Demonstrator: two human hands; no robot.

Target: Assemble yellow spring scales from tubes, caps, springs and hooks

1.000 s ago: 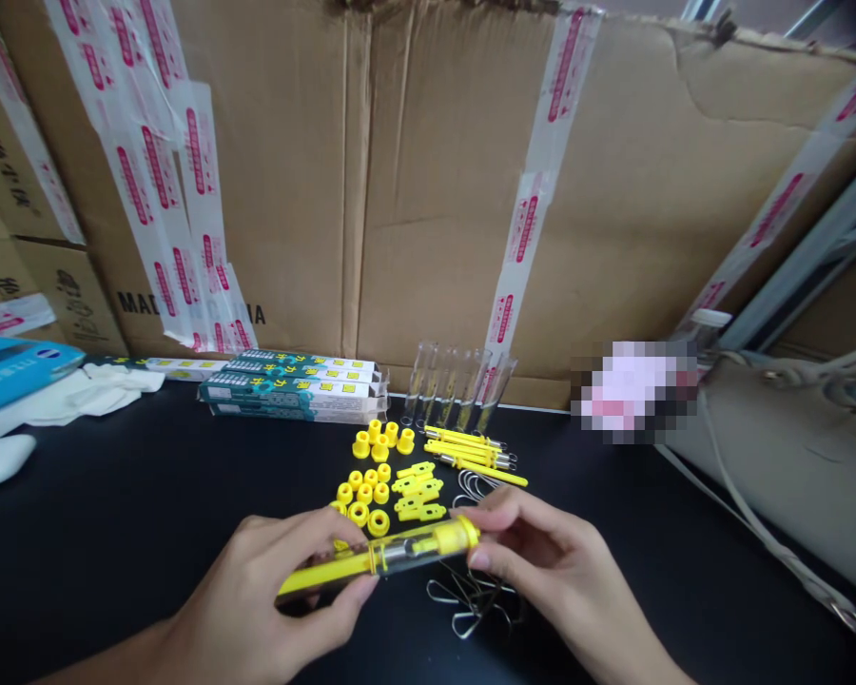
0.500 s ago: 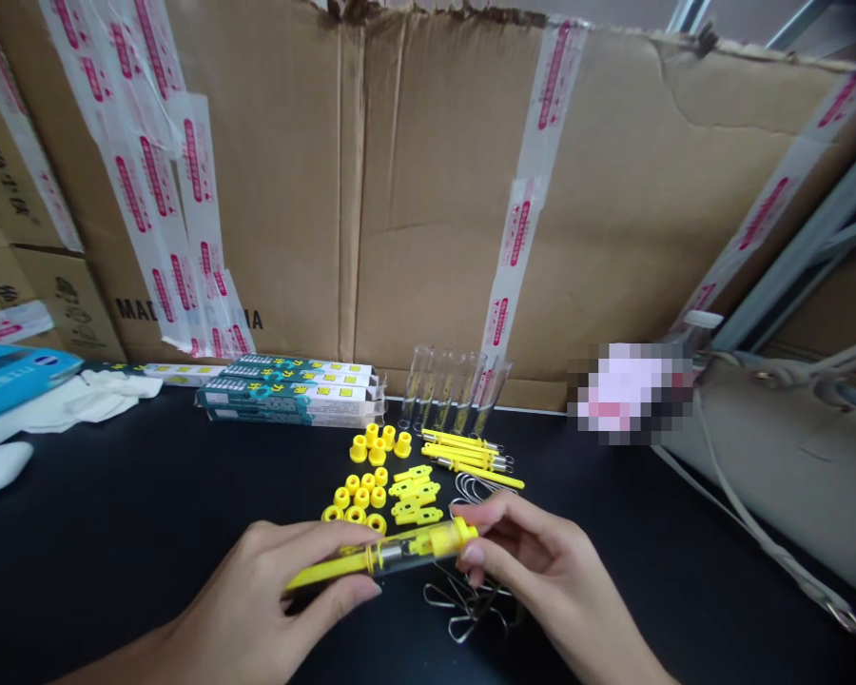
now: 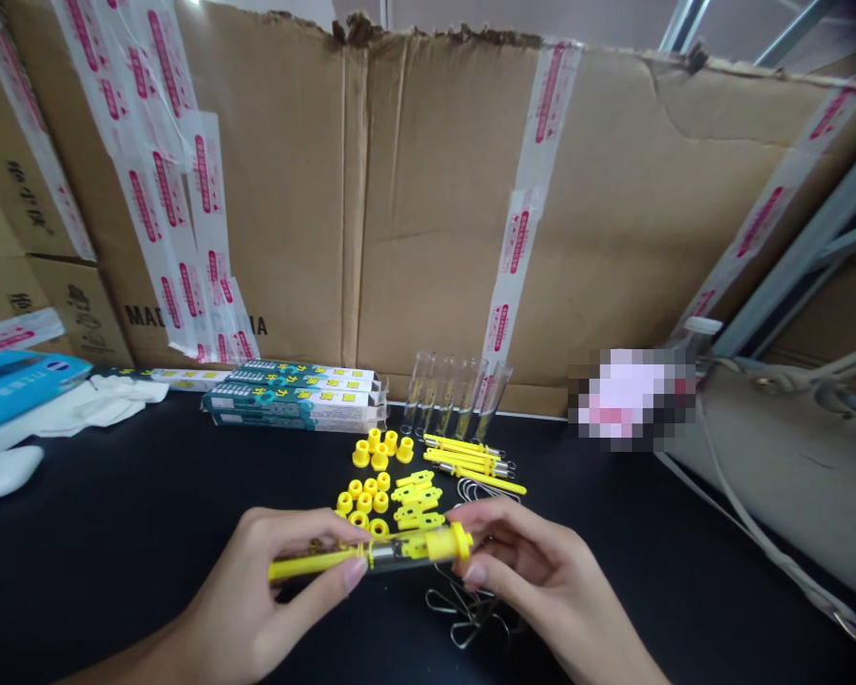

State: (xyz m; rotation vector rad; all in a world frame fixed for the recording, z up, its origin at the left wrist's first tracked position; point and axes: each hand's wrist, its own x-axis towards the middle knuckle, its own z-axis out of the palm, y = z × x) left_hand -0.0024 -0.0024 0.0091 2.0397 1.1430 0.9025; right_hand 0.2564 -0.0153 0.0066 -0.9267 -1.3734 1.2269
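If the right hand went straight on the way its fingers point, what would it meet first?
The right hand would meet the yellow end cap of the clear tube, which it seems to touch.

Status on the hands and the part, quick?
Left hand and right hand both holding yellow-capped clear tube. Bent wire loops beneath right hand. Yellow plastic rings just beyond tube.

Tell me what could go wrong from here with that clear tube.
The clear tube is held between the left hand and right hand by the fingers, so it might slip. If dropped, it could snag the wire loops beneath it. The left hand is close to the yellow rings and might scatter them.
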